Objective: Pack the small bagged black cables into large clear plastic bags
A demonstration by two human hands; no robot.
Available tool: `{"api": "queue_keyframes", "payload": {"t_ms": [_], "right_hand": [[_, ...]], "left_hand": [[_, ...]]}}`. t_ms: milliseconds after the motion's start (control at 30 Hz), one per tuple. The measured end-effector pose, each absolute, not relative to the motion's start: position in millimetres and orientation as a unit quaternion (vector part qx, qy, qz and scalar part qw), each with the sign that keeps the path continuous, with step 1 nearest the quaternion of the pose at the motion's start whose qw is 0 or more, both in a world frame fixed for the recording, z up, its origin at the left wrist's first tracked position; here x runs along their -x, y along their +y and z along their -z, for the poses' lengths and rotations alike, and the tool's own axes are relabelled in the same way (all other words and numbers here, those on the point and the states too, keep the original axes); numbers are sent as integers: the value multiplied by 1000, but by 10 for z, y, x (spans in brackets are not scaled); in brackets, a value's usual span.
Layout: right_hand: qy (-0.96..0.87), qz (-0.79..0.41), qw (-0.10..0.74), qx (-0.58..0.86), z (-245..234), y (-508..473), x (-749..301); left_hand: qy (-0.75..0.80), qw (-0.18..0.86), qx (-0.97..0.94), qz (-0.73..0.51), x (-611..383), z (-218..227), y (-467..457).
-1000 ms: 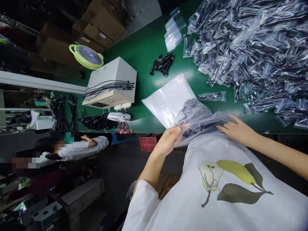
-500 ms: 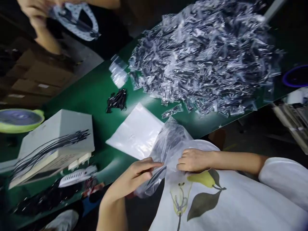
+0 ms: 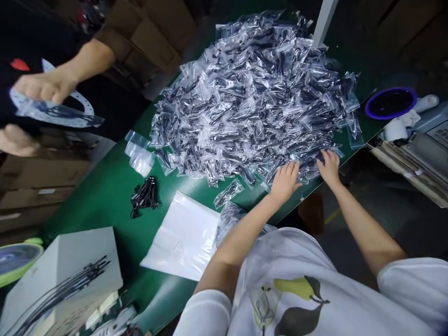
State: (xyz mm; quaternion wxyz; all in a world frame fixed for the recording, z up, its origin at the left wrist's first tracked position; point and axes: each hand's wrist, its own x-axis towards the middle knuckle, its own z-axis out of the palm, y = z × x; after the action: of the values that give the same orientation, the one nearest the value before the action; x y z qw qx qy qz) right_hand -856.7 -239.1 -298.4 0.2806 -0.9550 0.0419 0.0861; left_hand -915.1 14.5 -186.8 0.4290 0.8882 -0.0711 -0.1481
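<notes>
Grip state: left hand lies palm down, fingers spread and flat, clamped on nothing, on the near edge of the heap of bagged cables. Right hand rests just beside it on the same edge, fingers extended with the tips among the bags (whether they pinch one cannot be told).

The heap consists of small clear bags, each with a dark cable inside, and covers the far half of the green table. One single small bag lies apart from the heap, near the left forearm. A large clear bag sits at the table edge under that forearm, touching a flat white bag stack. Further left are a loose cable bundle and a small pile of empty bags.

A white box with black cables across its top stands at the lower left. A purple bowl sits at the far right. A co-worker's hand holds a bag at the upper left.
</notes>
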Motion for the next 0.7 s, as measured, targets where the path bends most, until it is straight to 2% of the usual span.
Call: {"api": "queue_keyframes", "payload": {"t_ms": [167, 300, 367, 500, 600, 700], "right_hand": [[-27, -85, 314, 945, 3113, -1825, 8940], [-76, -140, 407, 900, 3032, -1622, 9232], [-19, -108, 430, 896, 3003, -1617, 9350], [124, -43, 362, 923, 3008, -1615, 9546], [136, -81, 327, 932, 3021, -1544, 9589], [168, -125, 335, 919, 3028, -1514, 9534]], "left_hand": [[-96, 315, -922, 204, 9069, 2435, 27], [-88, 269, -930, 234, 9383, 2587, 490], [-84, 245, -935, 243, 9560, 2580, 708], [-73, 241, -937, 242, 9809, 2476, 965], [-46, 293, -930, 218, 9900, 2381, 1057], [-14, 330, -923, 200, 9946, 2310, 1112]]}}
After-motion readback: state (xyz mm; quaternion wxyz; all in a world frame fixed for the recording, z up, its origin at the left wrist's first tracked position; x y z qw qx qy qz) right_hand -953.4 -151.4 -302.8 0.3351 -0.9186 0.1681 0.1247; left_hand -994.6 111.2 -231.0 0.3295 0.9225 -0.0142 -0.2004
